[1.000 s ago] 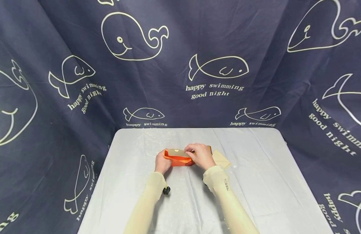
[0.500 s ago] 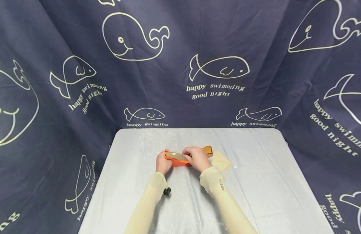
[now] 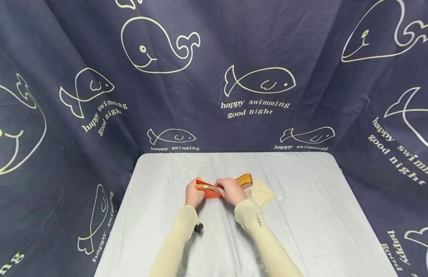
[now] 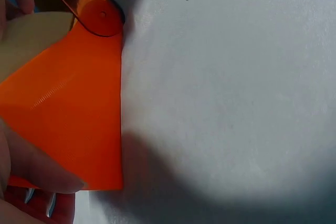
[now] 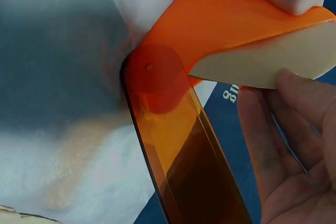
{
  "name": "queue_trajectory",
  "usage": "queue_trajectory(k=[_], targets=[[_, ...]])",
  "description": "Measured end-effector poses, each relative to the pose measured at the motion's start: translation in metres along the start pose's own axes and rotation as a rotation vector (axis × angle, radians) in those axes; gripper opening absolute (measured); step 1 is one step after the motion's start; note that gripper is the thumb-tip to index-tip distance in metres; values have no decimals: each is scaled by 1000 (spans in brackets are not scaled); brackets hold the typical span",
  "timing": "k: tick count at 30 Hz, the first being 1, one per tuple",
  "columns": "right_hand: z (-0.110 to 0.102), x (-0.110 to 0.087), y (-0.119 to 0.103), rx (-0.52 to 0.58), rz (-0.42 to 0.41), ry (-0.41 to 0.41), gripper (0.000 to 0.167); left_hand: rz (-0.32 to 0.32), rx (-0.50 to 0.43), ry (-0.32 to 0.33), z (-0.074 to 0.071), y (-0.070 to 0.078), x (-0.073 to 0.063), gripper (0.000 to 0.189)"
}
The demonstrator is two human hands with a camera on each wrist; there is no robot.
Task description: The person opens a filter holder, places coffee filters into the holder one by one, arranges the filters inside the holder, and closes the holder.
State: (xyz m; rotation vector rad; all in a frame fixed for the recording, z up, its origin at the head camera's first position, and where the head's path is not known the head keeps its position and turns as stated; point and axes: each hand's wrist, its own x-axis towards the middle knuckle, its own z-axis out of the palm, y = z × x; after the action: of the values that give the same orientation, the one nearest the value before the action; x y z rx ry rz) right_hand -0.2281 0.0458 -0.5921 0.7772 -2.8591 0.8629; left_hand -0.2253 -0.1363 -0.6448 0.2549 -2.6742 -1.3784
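**Beige card partly inside an orange case, between your two hands**

The orange case (image 4: 79, 103) is between your hands, above the far half of the desk (image 3: 304, 215). The beige card (image 5: 247, 66) sits partly within it, one edge showing. A see-through amber cover (image 5: 184, 145) swings out from a round pivot at the case's corner. Your left hand (image 3: 194, 193) grips the case; your right hand (image 3: 231, 190) pinches the card's exposed edge. To the right lies a cream paper (image 3: 262, 192). Beyond hangs a navy curtain (image 3: 214, 46) with whales and fish.
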Motion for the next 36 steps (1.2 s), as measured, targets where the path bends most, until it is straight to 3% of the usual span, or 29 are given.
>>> queue_trajectory(k=[8, 20, 36], targets=[[5, 3, 0, -38, 31, -46, 8, 2, 10, -6, 0, 4, -1, 30], [13, 2, -2, -81, -10, -61, 10, 9, 14, 18, 1, -3, 0, 29], [22, 1, 0, -166, -31, -85, 14, 12, -1, 12, 1, -1, -1, 29]])
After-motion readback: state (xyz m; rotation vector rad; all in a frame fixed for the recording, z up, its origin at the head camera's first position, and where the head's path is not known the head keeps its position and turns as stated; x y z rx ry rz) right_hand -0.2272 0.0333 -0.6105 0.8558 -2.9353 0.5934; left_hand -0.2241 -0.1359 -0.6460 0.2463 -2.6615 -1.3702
